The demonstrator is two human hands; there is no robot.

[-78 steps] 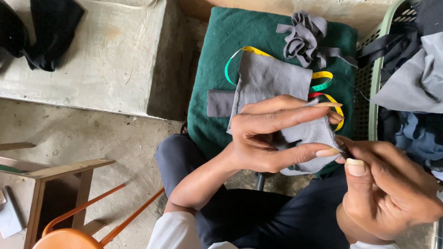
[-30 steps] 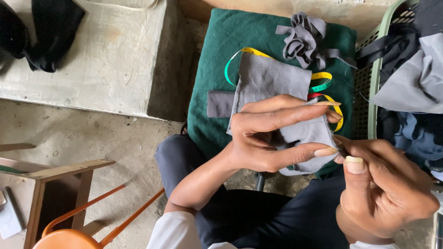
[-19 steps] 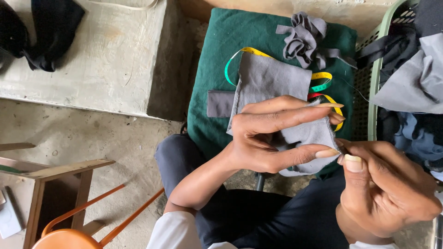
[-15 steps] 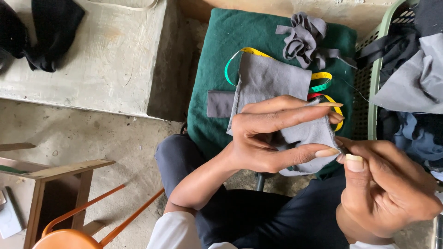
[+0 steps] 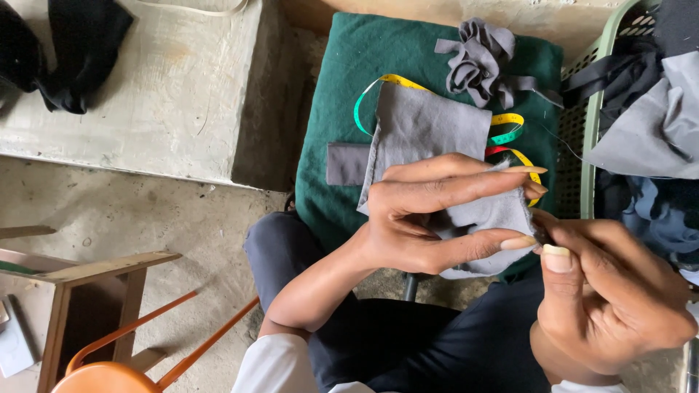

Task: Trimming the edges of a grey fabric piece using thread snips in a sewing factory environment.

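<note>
Our left hand (image 5: 429, 218) grips the grey cloth piece (image 5: 437, 138) over the dark green cushion (image 5: 342, 80). Our right hand (image 5: 611, 298) pinches its edge, above a bare concrete floor (image 5: 145, 218)

Both hands are bare, without rings or gloves. The left hand (image 5: 429, 218), at centre frame, has long nails grown past the fingertips, unpainted and pale. The right hand (image 5: 619, 298), at lower right, shows a thumbnail of the same length, squared at its tip. White sleeves (image 5: 280, 364) are pushed up above the elbows, visible along the bottom edge at lower centre and again at far lower right. Dark navy trousers (image 5: 437, 342) of plain, smooth cloth cover the legs across lower centre.
</note>
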